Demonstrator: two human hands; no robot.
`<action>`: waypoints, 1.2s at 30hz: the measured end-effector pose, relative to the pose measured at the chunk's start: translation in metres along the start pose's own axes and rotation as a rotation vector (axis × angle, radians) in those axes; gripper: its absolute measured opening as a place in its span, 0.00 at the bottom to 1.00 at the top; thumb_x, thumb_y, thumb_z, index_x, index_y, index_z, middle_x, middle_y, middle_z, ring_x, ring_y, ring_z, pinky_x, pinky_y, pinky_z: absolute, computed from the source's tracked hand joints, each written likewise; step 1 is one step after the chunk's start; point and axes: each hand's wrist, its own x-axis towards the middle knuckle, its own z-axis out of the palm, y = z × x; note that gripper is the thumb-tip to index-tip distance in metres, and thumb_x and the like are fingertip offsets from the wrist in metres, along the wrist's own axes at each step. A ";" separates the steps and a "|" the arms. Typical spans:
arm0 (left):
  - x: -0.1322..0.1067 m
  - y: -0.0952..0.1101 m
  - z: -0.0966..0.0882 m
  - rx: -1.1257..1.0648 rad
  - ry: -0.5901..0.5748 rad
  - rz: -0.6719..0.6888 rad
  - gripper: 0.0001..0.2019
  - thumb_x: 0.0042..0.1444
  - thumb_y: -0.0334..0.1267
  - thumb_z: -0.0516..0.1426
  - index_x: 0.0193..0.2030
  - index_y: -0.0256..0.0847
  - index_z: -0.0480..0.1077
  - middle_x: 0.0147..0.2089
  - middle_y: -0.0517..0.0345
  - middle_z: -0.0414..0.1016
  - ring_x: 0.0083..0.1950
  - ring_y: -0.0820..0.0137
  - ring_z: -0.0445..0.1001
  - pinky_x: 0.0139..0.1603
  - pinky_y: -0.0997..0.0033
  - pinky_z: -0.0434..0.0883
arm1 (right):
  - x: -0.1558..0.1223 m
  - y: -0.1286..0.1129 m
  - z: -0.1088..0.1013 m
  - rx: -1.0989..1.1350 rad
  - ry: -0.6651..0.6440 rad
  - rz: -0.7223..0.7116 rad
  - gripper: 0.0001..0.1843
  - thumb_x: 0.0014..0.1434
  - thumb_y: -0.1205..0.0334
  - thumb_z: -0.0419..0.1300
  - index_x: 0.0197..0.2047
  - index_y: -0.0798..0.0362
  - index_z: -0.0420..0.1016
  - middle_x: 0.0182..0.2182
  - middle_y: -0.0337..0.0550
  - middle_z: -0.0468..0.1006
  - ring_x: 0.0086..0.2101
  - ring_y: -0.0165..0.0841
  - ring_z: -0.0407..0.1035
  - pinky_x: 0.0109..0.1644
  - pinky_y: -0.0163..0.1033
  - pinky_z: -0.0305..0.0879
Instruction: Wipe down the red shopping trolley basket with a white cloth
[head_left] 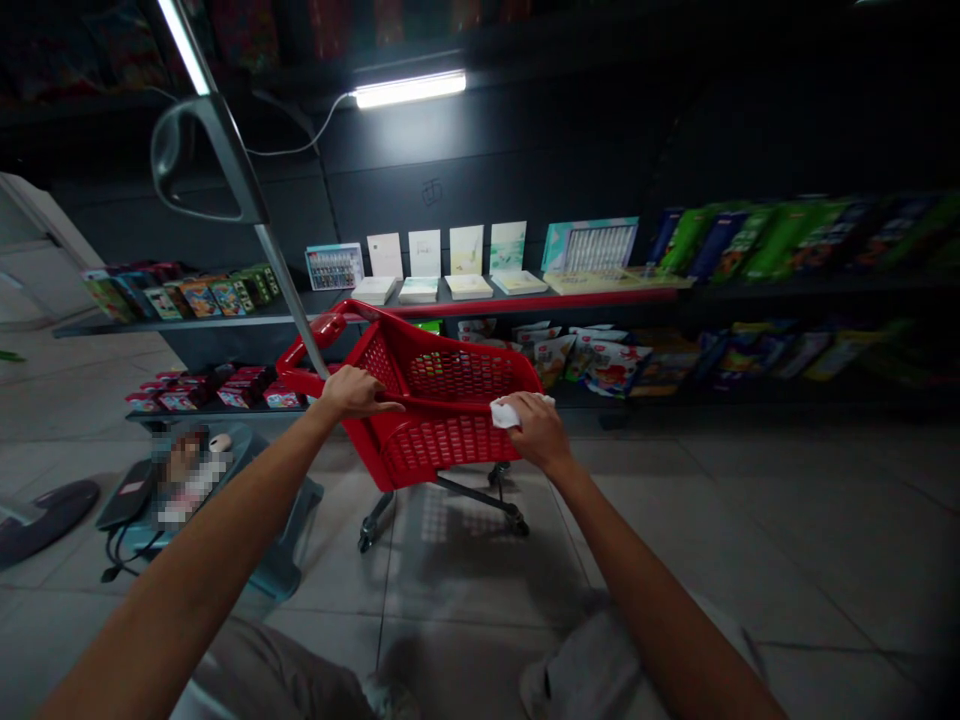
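The left hand [356, 392] closes over the near rim of a small red cart [450, 440], which stands on the tiled floor directly in front of both hands. The right hand [538, 430] pinches a bunched white cloth [506, 412] against that same rim (at its right corner). A metal pole [289, 290] slants just beside the left hand, and stocked shelves [225, 322] run beyond the cart.

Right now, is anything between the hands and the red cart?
Only the white cloth: the right hand holds it against the near rim of the red cart. The left hand grips the rim directly, with nothing between.
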 end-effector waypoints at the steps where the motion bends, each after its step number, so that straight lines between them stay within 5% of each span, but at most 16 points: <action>1: 0.000 -0.003 0.000 -0.007 0.005 -0.001 0.33 0.57 0.71 0.47 0.38 0.46 0.82 0.35 0.46 0.81 0.42 0.61 0.79 0.42 0.69 0.64 | -0.001 0.002 -0.002 -0.018 -0.013 0.009 0.15 0.59 0.66 0.56 0.48 0.53 0.76 0.47 0.48 0.77 0.49 0.39 0.66 0.56 0.41 0.52; 6: 0.002 -0.018 0.003 -0.081 0.071 0.033 0.26 0.61 0.63 0.49 0.36 0.47 0.80 0.39 0.50 0.80 0.44 0.65 0.78 0.43 0.70 0.65 | -0.007 0.011 -0.011 -0.090 -0.098 0.055 0.10 0.62 0.62 0.54 0.41 0.53 0.76 0.41 0.48 0.79 0.44 0.38 0.67 0.47 0.40 0.52; 9: 0.003 -0.022 0.005 -0.149 0.115 0.082 0.21 0.62 0.57 0.51 0.36 0.49 0.80 0.46 0.52 0.80 0.54 0.64 0.73 0.54 0.67 0.65 | -0.010 0.011 -0.019 -0.070 -0.135 0.033 0.10 0.63 0.62 0.53 0.40 0.53 0.76 0.41 0.47 0.79 0.44 0.37 0.68 0.46 0.39 0.52; 15: 0.003 -0.013 0.016 -0.179 0.199 -0.016 0.13 0.63 0.50 0.55 0.42 0.52 0.80 0.58 0.57 0.77 0.70 0.56 0.56 0.73 0.40 0.42 | -0.017 0.011 -0.029 -0.023 -0.142 0.014 0.11 0.61 0.66 0.52 0.40 0.54 0.75 0.42 0.47 0.79 0.44 0.37 0.68 0.47 0.39 0.52; 18: 0.005 -0.007 0.024 -0.144 0.248 -0.099 0.13 0.61 0.51 0.57 0.47 0.52 0.78 0.66 0.58 0.68 0.75 0.51 0.46 0.72 0.30 0.33 | -0.020 0.008 -0.031 -0.015 -0.145 0.017 0.11 0.60 0.67 0.51 0.41 0.54 0.75 0.42 0.48 0.79 0.45 0.37 0.68 0.48 0.39 0.52; 23: 0.004 0.007 0.037 -0.194 0.326 -0.300 0.21 0.60 0.50 0.58 0.57 0.43 0.73 0.78 0.46 0.45 0.78 0.46 0.30 0.72 0.32 0.34 | -0.021 -0.002 -0.027 -0.066 -0.136 0.051 0.10 0.62 0.65 0.52 0.40 0.53 0.74 0.40 0.47 0.79 0.43 0.38 0.68 0.48 0.40 0.51; 27: -0.011 0.041 0.059 -0.341 0.412 -0.481 0.44 0.58 0.52 0.59 0.75 0.34 0.47 0.78 0.32 0.28 0.78 0.44 0.24 0.72 0.33 0.37 | -0.021 -0.014 -0.024 -0.088 -0.153 0.075 0.10 0.63 0.62 0.53 0.40 0.53 0.74 0.39 0.48 0.79 0.41 0.38 0.68 0.47 0.40 0.52; 30: -0.021 0.088 0.083 -0.602 0.446 -0.578 0.55 0.58 0.57 0.57 0.76 0.28 0.29 0.77 0.27 0.23 0.78 0.46 0.25 0.74 0.38 0.42 | -0.022 -0.024 -0.023 -0.065 -0.163 0.084 0.10 0.64 0.62 0.52 0.41 0.53 0.74 0.40 0.48 0.79 0.41 0.38 0.69 0.48 0.40 0.53; 33: -0.017 0.142 0.094 -1.002 0.383 -0.678 0.54 0.60 0.61 0.53 0.76 0.30 0.25 0.78 0.31 0.25 0.78 0.55 0.27 0.76 0.52 0.44 | -0.026 -0.031 -0.019 -0.011 -0.169 0.053 0.13 0.62 0.65 0.53 0.49 0.53 0.72 0.43 0.48 0.79 0.43 0.39 0.70 0.50 0.40 0.54; 36: 0.000 0.183 0.085 -1.297 0.288 -0.739 0.57 0.58 0.66 0.51 0.75 0.25 0.26 0.78 0.29 0.26 0.78 0.58 0.27 0.76 0.61 0.39 | -0.031 -0.036 -0.011 0.060 -0.142 0.026 0.20 0.62 0.66 0.54 0.57 0.56 0.68 0.48 0.51 0.78 0.46 0.40 0.70 0.52 0.40 0.57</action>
